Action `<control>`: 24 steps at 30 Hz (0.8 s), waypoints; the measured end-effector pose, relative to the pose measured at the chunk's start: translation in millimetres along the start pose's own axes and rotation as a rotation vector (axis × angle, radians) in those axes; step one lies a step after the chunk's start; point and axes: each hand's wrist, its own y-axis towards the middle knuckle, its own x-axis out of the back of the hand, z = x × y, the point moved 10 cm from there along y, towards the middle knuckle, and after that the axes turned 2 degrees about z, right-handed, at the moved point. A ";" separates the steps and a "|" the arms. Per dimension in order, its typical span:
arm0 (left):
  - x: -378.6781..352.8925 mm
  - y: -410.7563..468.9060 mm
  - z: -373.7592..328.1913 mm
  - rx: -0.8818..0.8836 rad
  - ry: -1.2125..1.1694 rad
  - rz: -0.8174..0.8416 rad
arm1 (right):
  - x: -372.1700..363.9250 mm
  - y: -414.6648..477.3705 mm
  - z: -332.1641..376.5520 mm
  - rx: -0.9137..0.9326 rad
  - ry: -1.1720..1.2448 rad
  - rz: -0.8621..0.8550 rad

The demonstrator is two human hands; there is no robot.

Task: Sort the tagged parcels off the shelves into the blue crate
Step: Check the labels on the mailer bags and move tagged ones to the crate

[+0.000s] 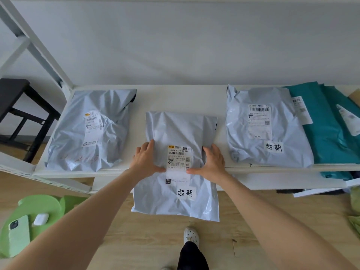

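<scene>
The tagged middle parcel point(181, 129), a grey mailer, is found lying across the front edge of the white shelf point(175, 98), its far half on the board and its near half hanging out over the floor, with the handwritten tag point(185, 192) exposed on that near half. The left grip point(145, 158) is laid on the parcel's left margin and the right grip point(211, 162) on its right margin. Both are flat, with fingers fairly straight and thumbs spread inward beside the printed label point(178, 158). No finger is seen curled under the film, so the parcel is judged to be pressed and steadied rather than clasped. This two-sided hold is judged suited to a limp, slippery bag that would otherwise sag. Well to the left of the middle parcel an untagged grey mailer point(87, 129) is noted. To its right lies a second grey mailer point(263, 125) bearing a like tag point(274, 147), judged also due for sorting, with teal mailers point(327, 129) beyond it. The blue crate is not in view. Near and left of the middle parcel a green stool point(48, 203) carrying a phone point(18, 234) is noted, and a shoe point(191, 235) directly below. Neither is judged to obstruct the parcel's withdrawal.
</scene>
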 end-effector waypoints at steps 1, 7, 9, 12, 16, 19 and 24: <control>-1.6 1.5 -0.1 0.009 0.027 0.009 | -1.4 1.5 -0.9 -0.016 0.004 0.003; -0.2 8.3 -0.2 0.075 -0.038 0.018 | 5.2 0.6 2.3 -0.010 0.050 -0.031; -0.4 8.9 0.2 0.093 -0.103 0.017 | 7.1 -0.7 3.6 0.004 0.061 -0.044; -2.4 9.0 0.7 0.122 -0.140 0.022 | 8.4 -2.0 4.3 0.017 0.043 -0.040; -5.1 9.9 -0.8 0.158 -0.132 0.042 | 1.3 -0.9 0.9 -0.016 0.013 0.003; -4.2 10.1 -0.7 0.160 -0.174 0.030 | 0.1 -0.6 3.7 -0.040 0.023 -0.009; -0.7 2.7 2.1 0.131 -0.230 -0.002 | 6.3 -7.5 6.2 -0.036 0.078 -0.040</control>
